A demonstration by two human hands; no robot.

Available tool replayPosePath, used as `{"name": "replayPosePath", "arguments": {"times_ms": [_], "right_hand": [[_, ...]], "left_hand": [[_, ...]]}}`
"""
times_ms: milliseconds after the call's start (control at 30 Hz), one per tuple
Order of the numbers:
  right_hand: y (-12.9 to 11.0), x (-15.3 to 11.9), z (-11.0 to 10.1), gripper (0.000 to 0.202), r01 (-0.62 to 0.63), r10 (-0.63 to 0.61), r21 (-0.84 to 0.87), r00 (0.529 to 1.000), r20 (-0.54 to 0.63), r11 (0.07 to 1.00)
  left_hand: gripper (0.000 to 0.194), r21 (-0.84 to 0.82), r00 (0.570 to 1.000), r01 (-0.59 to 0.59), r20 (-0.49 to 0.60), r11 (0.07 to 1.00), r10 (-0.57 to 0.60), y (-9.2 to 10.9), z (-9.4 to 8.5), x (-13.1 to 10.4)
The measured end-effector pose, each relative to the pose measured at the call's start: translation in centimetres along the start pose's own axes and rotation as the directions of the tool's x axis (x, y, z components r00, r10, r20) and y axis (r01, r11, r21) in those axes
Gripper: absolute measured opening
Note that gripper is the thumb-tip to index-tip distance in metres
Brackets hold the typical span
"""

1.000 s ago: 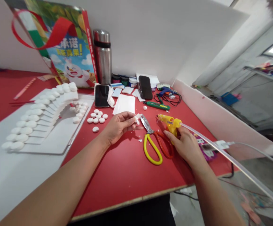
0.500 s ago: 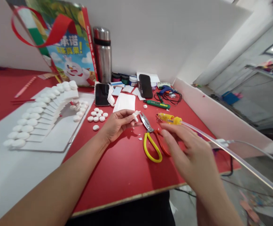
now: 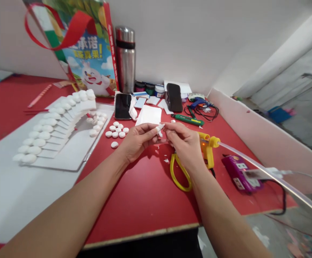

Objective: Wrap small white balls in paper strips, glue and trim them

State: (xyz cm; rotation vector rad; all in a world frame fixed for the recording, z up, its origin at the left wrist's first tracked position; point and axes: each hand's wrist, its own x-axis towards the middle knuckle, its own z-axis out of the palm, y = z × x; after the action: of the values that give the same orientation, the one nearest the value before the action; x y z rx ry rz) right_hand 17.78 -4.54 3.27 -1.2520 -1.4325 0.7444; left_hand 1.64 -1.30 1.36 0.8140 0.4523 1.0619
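My left hand (image 3: 141, 141) pinches a small folded white piece (image 3: 159, 129), perhaps paper or foam, between thumb and fingers. The fingertips of my right hand (image 3: 185, 142) are closed at the right end of that piece; the exact hold is partly hidden. Under the right hand lie scissors with a yellow handle (image 3: 178, 177), their blades covered. Just right of it rests a yellow glue gun (image 3: 209, 152) with a long clear glue stick (image 3: 252, 163). Several white oval pieces (image 3: 115, 134) lie left of my left hand.
A curved white model (image 3: 61, 132) topped with white ovals stands at left. Behind are a bag (image 3: 91, 61), steel flask (image 3: 126, 64), two phones, white paper (image 3: 149, 115) and a green cutter (image 3: 189, 119). A purple power box (image 3: 240, 173) sits right.
My right hand has moved left and away from me, from beside the glue gun to the white piece, and its fingers have closed. My left hand keeps its pinch. The view has shifted slightly.
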Motion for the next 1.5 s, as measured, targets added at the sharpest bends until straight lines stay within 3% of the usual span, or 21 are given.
{"name": "replayPosePath", "arguments": {"times_ms": [200,333,467,700,867,1133,1500], "right_hand": [[-0.14,-0.06,0.34,0.017,0.085,-0.084,-0.036,0.996,0.026,0.996],[-0.06,-0.22,0.44,0.019,0.070,-0.068,-0.098,0.997,0.028,0.993],[-0.23,-0.24,0.27,0.015,0.134,-0.132,-0.161,0.991,0.027,0.978],[-1.00,-0.27,0.18,0.007,0.302,-0.313,-0.272,0.950,0.003,0.914],[-0.96,-0.25,0.08,0.010,0.252,-0.266,-0.260,0.964,-0.021,0.932],[-0.86,-0.22,-0.11,0.010,0.114,-0.114,-0.027,0.993,-0.024,0.993],[-0.62,-0.13,0.10,0.017,0.315,-0.320,-0.147,0.947,-0.011,0.938]], "left_hand": [[0.041,0.046,0.998,0.025,-0.056,0.999,-0.022,0.51,-0.15,-0.20],[0.057,0.131,0.997,-0.049,-0.046,0.990,0.055,0.51,-0.09,-0.37],[0.063,0.187,0.996,-0.088,-0.015,0.978,0.093,0.34,-0.05,-0.47],[0.073,0.102,1.000,0.007,0.008,0.995,-0.008,0.61,0.20,-0.74],[0.080,0.085,0.999,0.030,0.015,0.996,-0.032,0.77,0.33,-0.76],[0.088,0.130,0.999,-0.037,0.043,0.991,0.032,0.39,0.07,-0.59],[0.095,0.221,0.994,-0.114,0.027,0.969,0.110,0.15,-0.01,-0.62]]}}
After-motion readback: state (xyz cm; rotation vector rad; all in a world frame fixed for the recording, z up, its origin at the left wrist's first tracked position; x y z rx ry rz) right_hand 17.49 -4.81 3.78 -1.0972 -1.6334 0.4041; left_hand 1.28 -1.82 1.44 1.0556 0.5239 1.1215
